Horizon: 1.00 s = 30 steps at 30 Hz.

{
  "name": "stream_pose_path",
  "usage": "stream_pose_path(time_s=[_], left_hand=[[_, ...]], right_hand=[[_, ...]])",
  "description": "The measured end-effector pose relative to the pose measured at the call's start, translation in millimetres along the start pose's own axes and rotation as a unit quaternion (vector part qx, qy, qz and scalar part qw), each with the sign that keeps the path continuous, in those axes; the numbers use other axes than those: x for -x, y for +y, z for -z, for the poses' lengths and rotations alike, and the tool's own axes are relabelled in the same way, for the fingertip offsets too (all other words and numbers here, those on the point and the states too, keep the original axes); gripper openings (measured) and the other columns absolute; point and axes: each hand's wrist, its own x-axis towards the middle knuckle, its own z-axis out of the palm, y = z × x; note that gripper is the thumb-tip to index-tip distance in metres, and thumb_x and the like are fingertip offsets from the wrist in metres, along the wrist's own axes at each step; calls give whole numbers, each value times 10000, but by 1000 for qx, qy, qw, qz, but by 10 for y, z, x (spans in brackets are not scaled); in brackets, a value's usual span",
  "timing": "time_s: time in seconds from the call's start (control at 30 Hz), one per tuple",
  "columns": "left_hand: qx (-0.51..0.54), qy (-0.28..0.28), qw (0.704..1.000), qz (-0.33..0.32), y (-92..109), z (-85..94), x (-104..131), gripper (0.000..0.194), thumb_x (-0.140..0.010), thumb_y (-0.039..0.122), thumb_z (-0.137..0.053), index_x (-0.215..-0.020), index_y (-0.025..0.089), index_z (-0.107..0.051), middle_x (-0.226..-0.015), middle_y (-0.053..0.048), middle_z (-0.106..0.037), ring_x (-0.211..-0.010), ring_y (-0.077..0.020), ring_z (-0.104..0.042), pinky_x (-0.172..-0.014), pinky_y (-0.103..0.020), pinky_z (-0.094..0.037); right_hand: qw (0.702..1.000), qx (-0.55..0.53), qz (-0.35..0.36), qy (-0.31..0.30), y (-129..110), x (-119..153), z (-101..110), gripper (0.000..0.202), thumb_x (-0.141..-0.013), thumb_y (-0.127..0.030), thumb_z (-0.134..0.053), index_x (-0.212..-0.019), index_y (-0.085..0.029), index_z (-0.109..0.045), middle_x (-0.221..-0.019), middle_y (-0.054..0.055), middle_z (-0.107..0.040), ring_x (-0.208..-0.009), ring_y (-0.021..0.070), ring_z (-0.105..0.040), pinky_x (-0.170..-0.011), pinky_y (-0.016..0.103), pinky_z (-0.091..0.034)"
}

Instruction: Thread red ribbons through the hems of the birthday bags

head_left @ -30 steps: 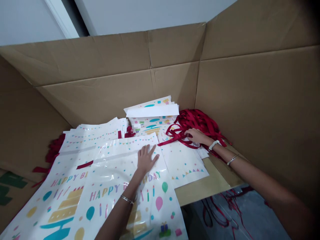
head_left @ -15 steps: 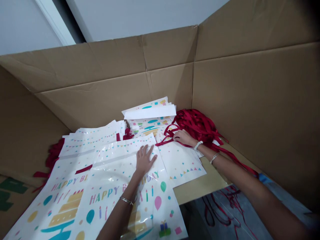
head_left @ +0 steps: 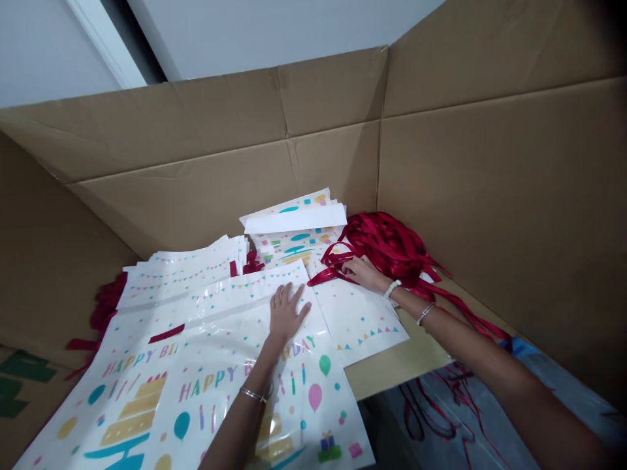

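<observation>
My left hand [head_left: 287, 313] lies flat with spread fingers on a glossy white "Happy Birthday" sheet [head_left: 230, 349], printed with balloons, candles and a cake. My right hand [head_left: 363, 273] is at the sheet's upper right, its fingers closed on a dark red ribbon [head_left: 321, 277] whose end reaches the sheet's edge. The fingertips are partly hidden. Just behind that hand is a heap of red ribbon [head_left: 386, 245]. Under the hand and ribbon lies another printed white sheet [head_left: 360, 313] with a row of bunting.
Tall cardboard walls [head_left: 220, 170] enclose the back and sides. More printed sheets [head_left: 171, 267] are stacked at left, with red ribbon [head_left: 108, 303] beside them. A partly folded printed sheet [head_left: 296, 219] rests against the back. Loose ribbons [head_left: 441, 405] lie lower down at right.
My right hand has shifted very slightly right, and the ribbon by it now looks broader and glossier. My left hand stays flat on the sheet.
</observation>
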Motion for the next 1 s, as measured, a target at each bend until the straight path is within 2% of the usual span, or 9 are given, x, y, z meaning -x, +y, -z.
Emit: stream_pose_path(time_s=[0.13,0.37,0.5,0.6,0.67,0.73,0.8,1.0], left_hand=[[7,1,1000,2,-2,-2,-3,553,-991,533,-489,-1512,349,-501,-1543,-94,-477,-1443,-349,-355,-1140,-530,-340],[4,3,1000,4,2,-9,-7,567,-989,533,-489,-1524,344,-485,-1559,-96,-460,-1454,-347,-337,-1149,-528,-318],[1,4,1000,-1,-3,2,-1,573,-996,528,-475,-1532,326,-476,-1569,-112,-440,-1456,-352,-331,-1149,-528,-314],[2,13,1000,-16,3,50,0,550,-1004,501,-468,-1518,308,-494,-1557,-116,-447,-1441,-342,-350,-1147,-514,-318],[3,18,999,-43,26,96,-17,485,-1012,446,-464,-1459,287,-563,-1516,-117,-486,-1412,-327,-385,-1141,-492,-327],[5,13,997,-78,71,136,-57,421,-1020,375,-449,-1386,263,-624,-1464,-123,-527,-1362,-311,-434,-1117,-469,-350],[3,4,994,-105,137,154,-122,399,-1022,331,-436,-1357,254,-639,-1433,-128,-544,-1315,-304,-469,-1083,-459,-379],[-13,-9,995,-100,363,57,-383,384,-1024,325,-437,-1346,257,-636,-1418,-133,-549,-1278,-327,-487,-1016,-479,-424]], right_hand=[[1000,12,18,-12,-29,-59,13,222,-980,-216,-538,-936,-170,-751,-1069,100,-729,-1078,252,-564,-927,361,-281],[996,61,59,-33,-553,-298,-11,277,-993,-172,-481,-885,-158,-735,-1036,123,-717,-1048,254,-517,-923,378,-264],[996,52,57,-45,-698,-331,-71,253,-988,-157,-493,-896,-154,-728,-1043,122,-708,-1084,263,-517,-956,390,-280],[1000,6,9,-17,-663,-271,-117,195,-982,-186,-528,-934,-167,-716,-1085,105,-697,-1088,255,-547,-966,388,-313],[999,-38,-27,13,-604,-230,-155,170,-974,-212,-556,-1057,-181,-701,-1122,98,-686,-1099,248,-561,-966,378,-344],[996,-73,-45,32,-545,-217,-196,262,-958,-203,-574,-1201,-194,-671,-1159,102,-674,-1134,248,-563,-968,368,-371],[994,-93,-51,36,-496,-244,-232,328,-940,-168,-568,-1250,-203,-670,-1169,103,-672,-1140,244,-570,-969,358,-396],[980,-179,-86,18,-375,-424,-281,239,-861,-138,-599,-999,-204,-783,-1049,57,-736,-1060,228,-636,-931,294,-454]])
